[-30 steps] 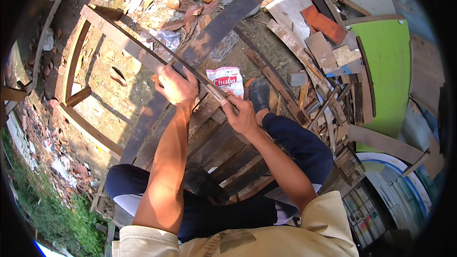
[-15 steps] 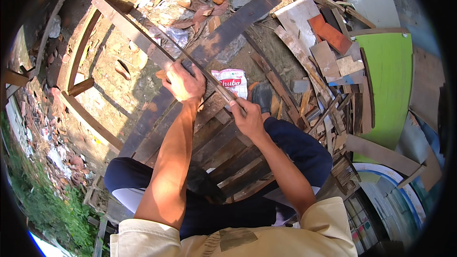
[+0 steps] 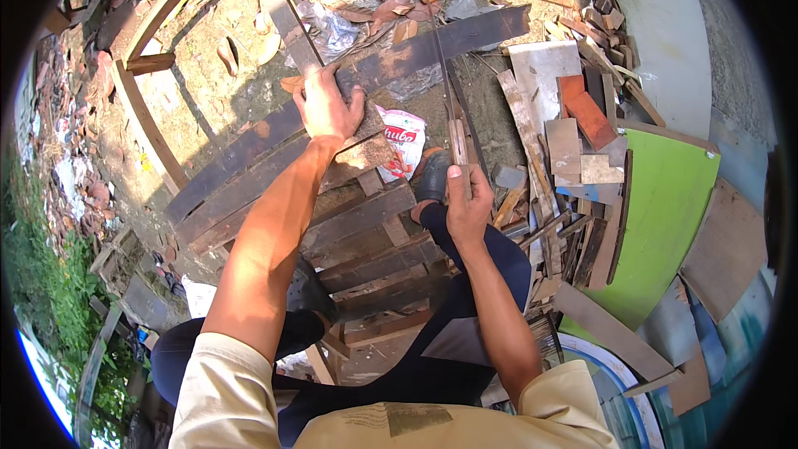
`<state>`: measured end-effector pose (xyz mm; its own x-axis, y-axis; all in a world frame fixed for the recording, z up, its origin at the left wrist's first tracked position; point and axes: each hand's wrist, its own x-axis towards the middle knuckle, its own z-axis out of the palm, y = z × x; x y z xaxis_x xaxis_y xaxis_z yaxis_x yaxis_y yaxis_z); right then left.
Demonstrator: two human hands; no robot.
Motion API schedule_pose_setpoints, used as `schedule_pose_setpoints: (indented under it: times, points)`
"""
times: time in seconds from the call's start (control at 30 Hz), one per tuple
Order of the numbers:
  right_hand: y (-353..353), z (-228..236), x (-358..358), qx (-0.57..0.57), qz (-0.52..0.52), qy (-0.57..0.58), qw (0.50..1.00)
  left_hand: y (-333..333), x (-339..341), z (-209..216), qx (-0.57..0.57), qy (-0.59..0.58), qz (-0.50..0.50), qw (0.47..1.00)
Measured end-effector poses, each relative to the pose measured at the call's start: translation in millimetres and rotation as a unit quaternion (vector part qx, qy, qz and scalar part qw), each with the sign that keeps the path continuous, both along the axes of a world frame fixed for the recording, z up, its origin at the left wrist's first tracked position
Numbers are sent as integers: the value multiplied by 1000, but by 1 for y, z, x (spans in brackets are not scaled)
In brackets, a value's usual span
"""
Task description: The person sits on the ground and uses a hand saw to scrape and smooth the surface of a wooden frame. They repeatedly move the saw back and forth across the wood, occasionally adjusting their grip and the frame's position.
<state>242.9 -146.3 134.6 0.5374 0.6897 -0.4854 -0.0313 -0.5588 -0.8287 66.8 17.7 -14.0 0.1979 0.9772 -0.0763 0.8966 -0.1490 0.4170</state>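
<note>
My left hand is closed around the near end of a long wooden strip, part of a curved wooden frame, and rests on the slatted wooden rack in front of me. A dark plank runs crosswise beneath the strip. To the right, my right hand grips the wooden handle of a long, thin-bladed tool. Its narrow dark blade points away from me, apart from the strip. The blade shows edge-on, so I cannot tell whether it is a saw or a machete.
A pink-and-white packet lies beside my shoe. Wood offcuts are heaped at the right, near a green panel. Dry leaves litter the ground ahead, and green plants grow at the left.
My right hand has moved right with the bladed tool, swinging its blade away from the strip to point forward. My left hand stays on the strip. The whole view has shifted.
</note>
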Motion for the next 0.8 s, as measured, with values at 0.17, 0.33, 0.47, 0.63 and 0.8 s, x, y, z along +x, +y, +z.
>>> schedule_pose_setpoints:
  times: [0.17, 0.33, 0.47, 0.63, 0.8]
  points:
    - [-28, 22, 22, -16, 59, -12, 998, 9, -64, 18, -4, -40, -114, 993]
    - [-54, 15, 38, -28, 128, -75, 989, 41, -128, 44, -253, 208, -112, 938]
    - [-55, 14, 30, -11, 136, -30, 990, 45, -149, 34, -339, 212, -105, 911]
    - [-48, 20, 36, -11, 160, -40, 986, 51, -157, 47, -224, 216, -126, 942]
    - [-55, 37, 47, 30, 153, -79, 985, 81, -153, 99, -184, 260, -135, 938]
